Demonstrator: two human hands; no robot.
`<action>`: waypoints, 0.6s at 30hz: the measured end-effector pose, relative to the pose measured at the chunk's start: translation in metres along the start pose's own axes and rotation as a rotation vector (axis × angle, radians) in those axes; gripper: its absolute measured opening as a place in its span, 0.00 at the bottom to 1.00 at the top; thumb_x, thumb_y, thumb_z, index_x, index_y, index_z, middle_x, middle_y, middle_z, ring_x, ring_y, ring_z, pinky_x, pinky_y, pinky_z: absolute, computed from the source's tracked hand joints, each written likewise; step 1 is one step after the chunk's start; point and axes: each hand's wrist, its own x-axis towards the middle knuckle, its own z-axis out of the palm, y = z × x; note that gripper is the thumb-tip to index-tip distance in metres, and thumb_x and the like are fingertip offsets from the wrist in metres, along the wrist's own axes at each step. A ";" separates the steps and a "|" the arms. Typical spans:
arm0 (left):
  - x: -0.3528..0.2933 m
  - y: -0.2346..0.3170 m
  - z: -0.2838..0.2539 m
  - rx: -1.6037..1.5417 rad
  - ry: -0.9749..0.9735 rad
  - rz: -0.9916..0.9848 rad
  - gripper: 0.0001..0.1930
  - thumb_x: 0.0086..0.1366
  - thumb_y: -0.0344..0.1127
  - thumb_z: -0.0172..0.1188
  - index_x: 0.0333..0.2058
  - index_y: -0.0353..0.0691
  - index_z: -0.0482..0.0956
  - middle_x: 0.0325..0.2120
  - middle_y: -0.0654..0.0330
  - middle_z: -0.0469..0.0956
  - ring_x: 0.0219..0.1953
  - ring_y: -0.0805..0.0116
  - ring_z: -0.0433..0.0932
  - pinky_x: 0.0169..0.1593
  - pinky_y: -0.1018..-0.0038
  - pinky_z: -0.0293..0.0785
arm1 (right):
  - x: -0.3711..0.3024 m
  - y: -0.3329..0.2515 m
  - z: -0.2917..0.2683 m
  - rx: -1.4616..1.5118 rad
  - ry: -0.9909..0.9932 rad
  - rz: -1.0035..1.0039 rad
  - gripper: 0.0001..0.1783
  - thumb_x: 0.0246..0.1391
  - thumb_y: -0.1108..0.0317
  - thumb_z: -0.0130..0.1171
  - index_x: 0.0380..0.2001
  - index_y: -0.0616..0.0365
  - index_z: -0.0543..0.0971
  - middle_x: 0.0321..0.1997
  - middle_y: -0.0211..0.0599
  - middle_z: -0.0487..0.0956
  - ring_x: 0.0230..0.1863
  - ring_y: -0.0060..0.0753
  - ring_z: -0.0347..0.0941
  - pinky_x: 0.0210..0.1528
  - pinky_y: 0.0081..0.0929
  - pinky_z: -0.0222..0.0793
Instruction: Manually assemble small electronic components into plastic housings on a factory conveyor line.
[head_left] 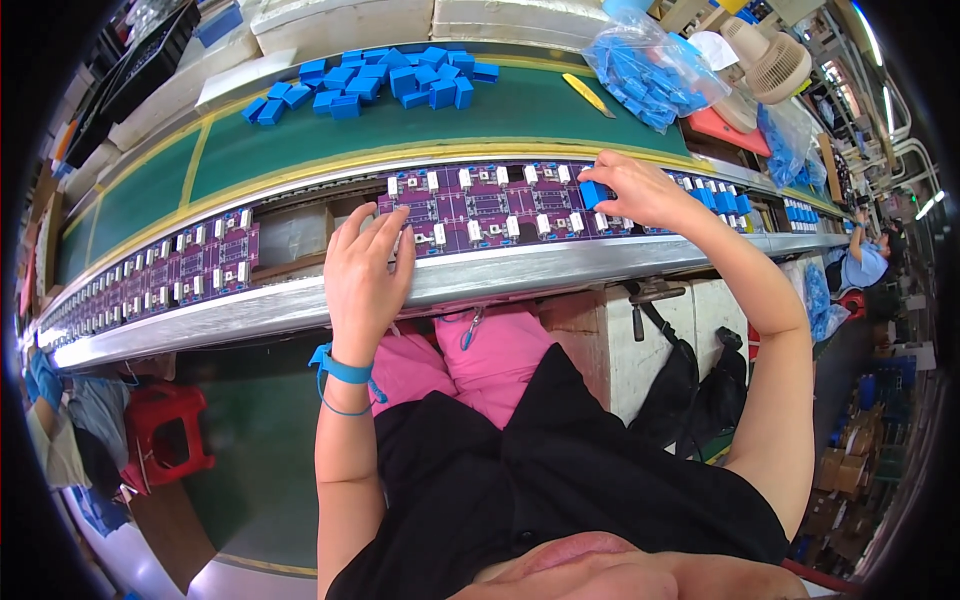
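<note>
Blue block [591, 193], head view: pinched between thumb and fingers of the right hand [642, 190], at the right end of the purple board [487, 206]; whether seated, cannot tell. Left hand [365, 268] at the board's left end, fingers loosely spread, no held thing visible. Progress, by judgement: placed blocks [724, 202] right of the board; none on the panel [190, 262] left of it; loose pile [372, 82] beyond it unplaced. Green worktop [330, 138] beyond the board, yellow knife [586, 93] on it; fan [768, 62] farther right; red stool [165, 402] nearer, left.
</note>
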 end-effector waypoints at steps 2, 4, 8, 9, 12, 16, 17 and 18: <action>0.000 0.000 0.000 0.001 0.000 -0.001 0.12 0.56 0.29 0.61 0.40 0.38 0.79 0.36 0.56 0.80 0.47 0.53 0.75 0.48 0.62 0.70 | -0.001 0.002 0.000 -0.001 0.030 -0.017 0.26 0.42 0.69 0.66 0.48 0.58 0.76 0.41 0.41 0.73 0.47 0.43 0.70 0.49 0.35 0.67; 0.000 0.000 0.000 0.000 0.004 0.004 0.12 0.56 0.29 0.61 0.40 0.38 0.79 0.36 0.56 0.80 0.47 0.53 0.75 0.48 0.62 0.70 | -0.002 0.004 -0.001 0.087 0.011 -0.001 0.25 0.43 0.69 0.66 0.48 0.59 0.76 0.40 0.40 0.73 0.45 0.42 0.71 0.48 0.34 0.67; 0.001 0.001 0.000 0.000 -0.004 0.000 0.12 0.56 0.29 0.61 0.40 0.37 0.79 0.36 0.56 0.80 0.47 0.53 0.74 0.49 0.62 0.70 | -0.003 0.013 0.004 0.141 0.042 -0.024 0.25 0.43 0.68 0.67 0.48 0.59 0.76 0.40 0.39 0.73 0.42 0.41 0.71 0.47 0.34 0.67; 0.000 0.001 0.000 -0.003 -0.004 0.000 0.12 0.56 0.29 0.61 0.40 0.37 0.79 0.36 0.56 0.80 0.47 0.53 0.74 0.49 0.62 0.70 | -0.003 0.014 0.004 0.146 0.031 -0.012 0.25 0.43 0.68 0.67 0.48 0.59 0.76 0.40 0.39 0.73 0.41 0.41 0.71 0.47 0.34 0.67; 0.000 0.000 0.000 -0.002 -0.002 -0.004 0.12 0.56 0.29 0.61 0.40 0.37 0.79 0.36 0.56 0.80 0.47 0.53 0.74 0.49 0.62 0.70 | -0.001 0.013 0.001 0.151 0.001 -0.001 0.25 0.43 0.68 0.67 0.47 0.59 0.76 0.40 0.39 0.73 0.40 0.39 0.71 0.46 0.33 0.67; -0.001 0.000 0.000 0.001 0.002 -0.004 0.12 0.56 0.30 0.61 0.40 0.37 0.79 0.36 0.56 0.80 0.47 0.53 0.74 0.49 0.62 0.70 | 0.001 0.016 -0.001 0.187 -0.042 0.011 0.25 0.42 0.66 0.67 0.47 0.59 0.77 0.36 0.40 0.74 0.41 0.40 0.71 0.46 0.33 0.67; -0.001 0.000 0.000 0.001 0.002 -0.006 0.12 0.56 0.30 0.61 0.40 0.37 0.79 0.36 0.56 0.80 0.47 0.53 0.74 0.49 0.62 0.70 | 0.001 0.017 0.000 0.186 -0.044 0.010 0.25 0.42 0.66 0.67 0.47 0.59 0.77 0.36 0.40 0.74 0.41 0.40 0.71 0.46 0.33 0.67; 0.000 0.000 0.000 -0.003 0.003 -0.003 0.11 0.56 0.30 0.61 0.40 0.37 0.79 0.36 0.56 0.80 0.47 0.53 0.74 0.49 0.62 0.70 | 0.000 0.020 0.003 0.203 -0.020 -0.003 0.25 0.42 0.65 0.68 0.46 0.59 0.77 0.36 0.40 0.73 0.40 0.40 0.71 0.46 0.32 0.67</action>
